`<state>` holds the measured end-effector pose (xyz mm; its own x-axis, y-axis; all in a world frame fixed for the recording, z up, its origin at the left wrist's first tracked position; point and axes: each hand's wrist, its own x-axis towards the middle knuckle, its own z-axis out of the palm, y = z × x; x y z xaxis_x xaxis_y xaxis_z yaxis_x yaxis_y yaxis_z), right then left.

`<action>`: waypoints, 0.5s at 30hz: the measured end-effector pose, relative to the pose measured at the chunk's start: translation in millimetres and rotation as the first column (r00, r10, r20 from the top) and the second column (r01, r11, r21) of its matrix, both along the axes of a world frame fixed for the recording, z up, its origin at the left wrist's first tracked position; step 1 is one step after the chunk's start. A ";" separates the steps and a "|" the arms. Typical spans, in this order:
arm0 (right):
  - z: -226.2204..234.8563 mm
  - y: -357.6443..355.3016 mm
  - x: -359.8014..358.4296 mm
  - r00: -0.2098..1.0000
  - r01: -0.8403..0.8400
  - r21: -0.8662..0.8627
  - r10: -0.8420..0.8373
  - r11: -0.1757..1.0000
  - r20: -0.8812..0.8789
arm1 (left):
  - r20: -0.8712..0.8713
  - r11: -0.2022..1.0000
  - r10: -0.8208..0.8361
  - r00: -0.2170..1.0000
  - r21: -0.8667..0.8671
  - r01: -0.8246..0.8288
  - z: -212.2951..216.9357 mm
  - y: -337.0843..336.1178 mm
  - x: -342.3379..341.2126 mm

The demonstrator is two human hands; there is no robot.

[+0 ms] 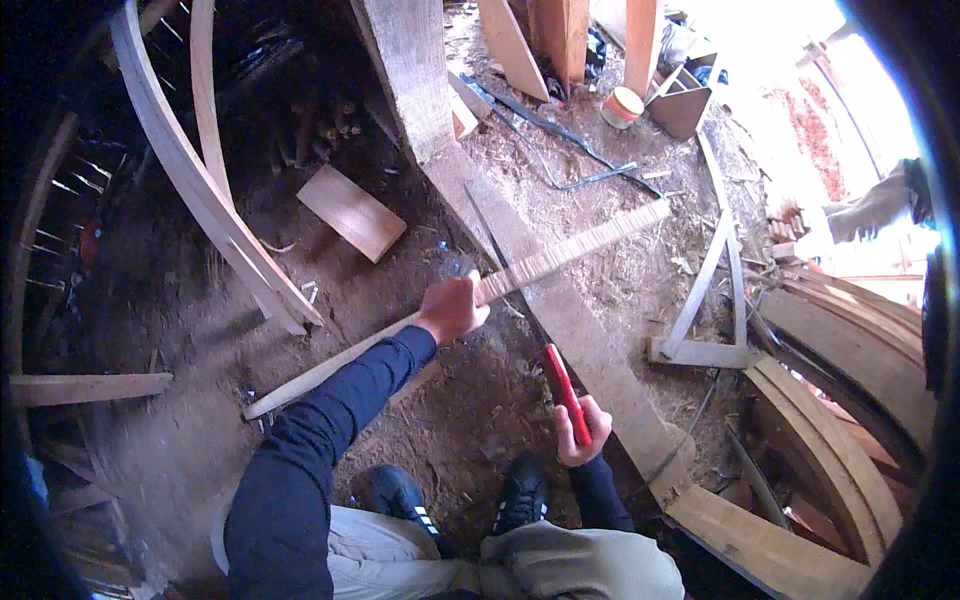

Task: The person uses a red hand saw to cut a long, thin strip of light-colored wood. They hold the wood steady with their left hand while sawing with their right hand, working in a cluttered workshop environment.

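My left hand [455,308] is closed around a long, narrow wooden strip [590,243] and holds it across a thick plank [585,325]. The strip's far part is ribbed with many cross lines; its other end reaches down left past my forearm. In my right hand [588,434] is a handsaw [559,380], gripped by its red handle. Its thin dark blade points away from me and crosses the strip just right of my left hand. Whether the teeth are in the wood, I cannot tell.
A flat wooden block [352,213] lies on the dirt floor. Long curved boards [200,190] lean at the left. Nearby stand a small round tub [622,106] and a wooden tool box [686,95]. Curved timbers [825,450] are stacked right; sawdust covers the floor beyond the plank.
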<state>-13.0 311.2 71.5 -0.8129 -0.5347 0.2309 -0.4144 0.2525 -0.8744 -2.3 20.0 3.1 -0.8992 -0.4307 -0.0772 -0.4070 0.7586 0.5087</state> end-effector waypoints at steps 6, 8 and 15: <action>-21.6 -3.3 -8.6 0.998 -0.061 0.018 0.060 0.998 0.014 | 0.085 0.999 -0.011 0.996 -0.037 0.014 -12.4 -5.3 -3.3; -22.2 4.1 -8.9 0.997 -0.070 -0.025 0.071 0.997 0.037 | 0.155 0.999 0.015 0.988 -0.042 -0.008 3.5 -1.5 -5.5; -3.9 -11.3 -14.5 0.989 -0.137 -0.027 0.138 0.990 0.053 | 0.156 0.996 0.071 0.985 -0.057 -0.063 6.5 1.3 -3.5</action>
